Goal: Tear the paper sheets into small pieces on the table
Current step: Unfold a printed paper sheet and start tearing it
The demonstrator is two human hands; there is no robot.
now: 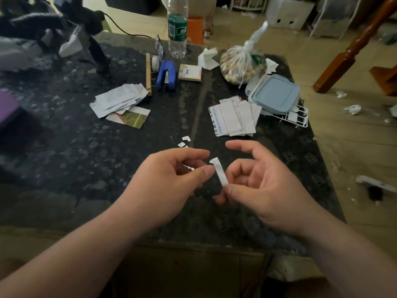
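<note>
Strip: a narrow white paper strip [220, 173] slants up in the air at the lower centre of the frame, between the two hands and above the dark table [86, 158].
Right hand: the right hand [264, 186] pinches the strip's lower end with thumb and a fingertip; the forefinger arches loosely above.
Left hand: the left hand [169, 175] has its thumb tip against or just beside the strip's upper part. I cannot tell whether it really grips it.
Scrap: a small white scrap [190, 167] shows under the left fingers; whether it is held or lying loose is unclear.
Handling: it is probably almost weightless, limp and easy to rip, and it would flutter off if let go.
Where to hold: likely both thumbs close together on either side of the tear line, near the free top end.
Stock: a left pile [120, 100] and a right pile [234, 117] lie at mid-frame.
Torn bits: a few torn bits [185, 138] lie just beyond the hands.
</note>
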